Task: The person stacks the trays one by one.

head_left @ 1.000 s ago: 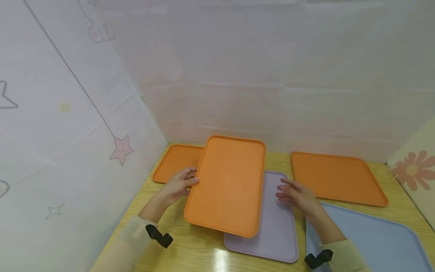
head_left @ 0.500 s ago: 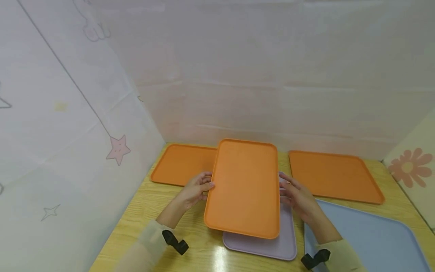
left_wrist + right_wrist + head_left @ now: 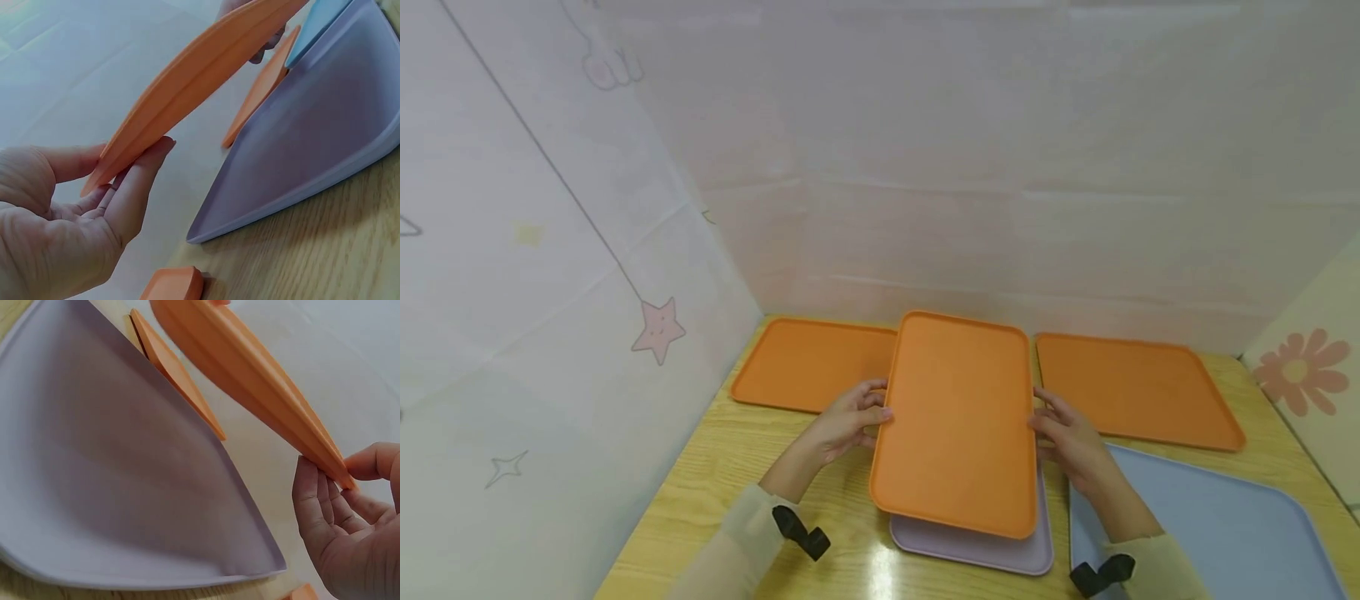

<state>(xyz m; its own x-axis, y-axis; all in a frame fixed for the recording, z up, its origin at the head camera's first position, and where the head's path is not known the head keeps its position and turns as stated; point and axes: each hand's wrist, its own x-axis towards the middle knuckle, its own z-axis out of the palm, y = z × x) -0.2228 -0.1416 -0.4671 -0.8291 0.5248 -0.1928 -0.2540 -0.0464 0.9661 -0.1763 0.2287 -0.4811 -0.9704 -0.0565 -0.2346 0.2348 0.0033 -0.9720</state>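
Both hands hold an orange tray [image 3: 958, 425] by its long sides, raised over a purple tray [image 3: 973, 546] that lies on the table. My left hand [image 3: 848, 423] grips the left edge, thumb on top and fingers underneath. At the opposite edge my right hand [image 3: 1067, 437] pinches the rim between thumb and fingers. In the left wrist view the held tray [image 3: 194, 81] is edge-on, well above the purple tray [image 3: 300, 131]. From the right wrist, the fingertips [image 3: 306, 469] press its underside. The raised tray hides most of the purple one in the head view.
A second orange tray [image 3: 812, 364] lies at the back left of the wooden table [image 3: 692, 500], and a third orange tray [image 3: 1138, 392] at the back right. In front of the latter lies a blue tray [image 3: 1210, 521]. Fabric walls [image 3: 880, 167] stand behind and beside the table.
The held orange tray has moved right, over the purple tray, with the left hand. My right hand, empty and apart a second ago, now grips its right edge.
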